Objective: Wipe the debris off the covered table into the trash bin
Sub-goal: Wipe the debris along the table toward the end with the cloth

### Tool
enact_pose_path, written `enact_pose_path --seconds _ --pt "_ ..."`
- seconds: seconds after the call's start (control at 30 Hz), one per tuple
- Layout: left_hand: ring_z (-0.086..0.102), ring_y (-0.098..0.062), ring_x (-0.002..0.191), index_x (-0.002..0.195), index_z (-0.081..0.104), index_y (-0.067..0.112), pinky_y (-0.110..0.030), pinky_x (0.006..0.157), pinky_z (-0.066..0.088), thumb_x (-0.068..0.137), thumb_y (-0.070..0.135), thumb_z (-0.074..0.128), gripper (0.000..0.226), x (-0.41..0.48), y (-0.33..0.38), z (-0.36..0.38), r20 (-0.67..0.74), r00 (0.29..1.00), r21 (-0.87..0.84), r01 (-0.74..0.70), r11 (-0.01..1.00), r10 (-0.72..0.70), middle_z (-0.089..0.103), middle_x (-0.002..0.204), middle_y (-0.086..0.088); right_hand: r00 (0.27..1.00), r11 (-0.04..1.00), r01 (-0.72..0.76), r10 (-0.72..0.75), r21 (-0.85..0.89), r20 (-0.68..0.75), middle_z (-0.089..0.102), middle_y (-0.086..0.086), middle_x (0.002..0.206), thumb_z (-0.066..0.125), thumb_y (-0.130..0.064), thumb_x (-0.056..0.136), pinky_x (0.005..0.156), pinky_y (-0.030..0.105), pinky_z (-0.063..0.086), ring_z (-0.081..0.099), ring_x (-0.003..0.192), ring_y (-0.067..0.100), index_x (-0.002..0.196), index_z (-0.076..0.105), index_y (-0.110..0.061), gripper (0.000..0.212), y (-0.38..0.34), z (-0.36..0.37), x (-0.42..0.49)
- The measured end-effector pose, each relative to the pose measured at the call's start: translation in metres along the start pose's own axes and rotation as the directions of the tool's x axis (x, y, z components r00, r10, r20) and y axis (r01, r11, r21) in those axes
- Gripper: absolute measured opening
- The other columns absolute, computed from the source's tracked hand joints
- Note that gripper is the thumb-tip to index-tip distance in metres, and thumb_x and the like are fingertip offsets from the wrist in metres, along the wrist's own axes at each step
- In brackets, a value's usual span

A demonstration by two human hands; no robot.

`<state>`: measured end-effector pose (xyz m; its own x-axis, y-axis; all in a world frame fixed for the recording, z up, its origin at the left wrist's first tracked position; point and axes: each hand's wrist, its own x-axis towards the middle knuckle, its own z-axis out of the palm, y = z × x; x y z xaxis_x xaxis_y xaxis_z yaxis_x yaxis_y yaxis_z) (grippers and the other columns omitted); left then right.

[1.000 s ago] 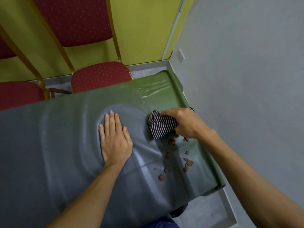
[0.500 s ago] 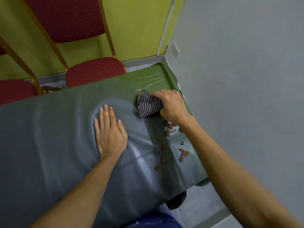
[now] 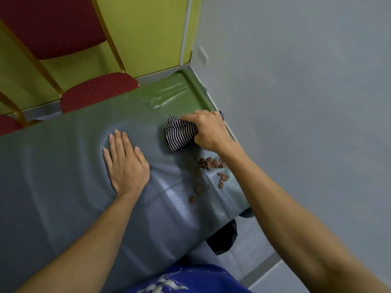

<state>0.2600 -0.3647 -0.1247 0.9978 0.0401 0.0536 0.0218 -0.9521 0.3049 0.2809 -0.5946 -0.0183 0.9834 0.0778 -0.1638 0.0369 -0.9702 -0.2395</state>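
Striped cloth (image 3: 180, 132) sat gripped by your right hand (image 3: 209, 132) near the debris (image 3: 208, 162); your left hand (image 3: 125, 166) lay flat, fingers (image 3: 118, 142) straight, on the surface (image 3: 53, 187).

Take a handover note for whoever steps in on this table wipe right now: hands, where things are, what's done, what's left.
Left hand: open, pressed flat on the table cover.
Right hand: grips the striped cloth near the far right edge, just beyond the debris.
The brown bits cluster by the right forearm, with a few scattered toward the near edge.
Trash bin: dark, partly hidden under the near right corner.
Done: bits partly gathered.
Left: sweep everything off that corner into the bin.
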Motion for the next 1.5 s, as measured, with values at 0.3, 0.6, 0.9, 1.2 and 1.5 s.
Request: enact_pose_path --seconds 0.3,0.6,0.9,1.2,1.5 --pt "0.009 -0.027 0.153 0.153 0.023 0.001 -0.05 0.123 0.01 0.098 0.031 0.023 0.063 0.002 0.002 -0.002 0.05 0.999 0.029 -0.003 1.0 0.002 0.017 0.164 -0.014 0.999 0.999 0.01 -0.009 -0.036 0.034 0.066 -0.001 0.113 0.06 -0.001 0.062 0.091 0.043 0.04 0.059 0.105 0.026 0.134 0.058 -0.031 0.078 0.011 0.023 -0.076" --pt "-0.008 -0.026 0.153 0.156 0.013 0.002 -0.052 0.122 -0.004 0.101 0.026 0.034 0.064 0.01 -0.001 -0.016 0.271 0.963 0.002 -0.006 1.0 0.005 -0.002 0.166 -0.013 0.987 0.991 -0.084 0.098 0.104 -0.131 0.068 0.002 0.11 0.054 0.005 0.06 0.084 0.043 0.049 0.062 0.106 0.031 0.129 0.063 -0.026 0.077 0.011 0.003 -0.081" --pt "0.001 -0.023 0.154 0.156 0.021 0.012 -0.052 0.123 0.005 0.101 0.039 0.019 0.062 -0.082 0.015 -0.003 0.201 0.95 -0.008 -0.242 0.97 0.239 0.007 0.166 -0.008 0.997 0.999 -0.035 0.035 -0.002 -0.069 0.064 0.0 0.117 0.058 0.001 0.067 0.092 0.041 0.036 0.057 0.105 0.027 0.134 0.059 -0.029 0.074 -0.006 0.035 -0.079" --pt "0.006 -0.026 0.153 0.157 0.02 0.012 -0.052 0.122 0.009 0.1 0.036 0.023 0.062 -0.083 0.016 -0.003 0.21 0.95 0.055 -0.246 0.968 0.229 0.009 0.166 -0.01 0.997 0.997 0.075 -0.074 -0.027 0.005 0.068 -0.002 0.113 0.05 -0.009 0.051 0.086 0.041 0.037 0.06 0.102 0.027 0.124 0.067 -0.027 0.077 0.01 0.023 -0.129" --pt "0.001 -0.024 0.154 0.157 0.016 0.008 -0.052 0.123 0.004 0.097 0.036 0.013 0.066 -0.076 0.01 -0.003 0.258 0.929 -0.013 -0.272 0.962 0.266 0.004 0.166 -0.009 0.989 0.999 0.043 -0.044 -0.008 -0.14 0.067 -0.002 0.112 0.052 -0.002 0.062 0.089 0.042 0.037 0.059 0.098 0.027 0.123 0.066 -0.027 0.067 -0.029 0.052 -0.104"
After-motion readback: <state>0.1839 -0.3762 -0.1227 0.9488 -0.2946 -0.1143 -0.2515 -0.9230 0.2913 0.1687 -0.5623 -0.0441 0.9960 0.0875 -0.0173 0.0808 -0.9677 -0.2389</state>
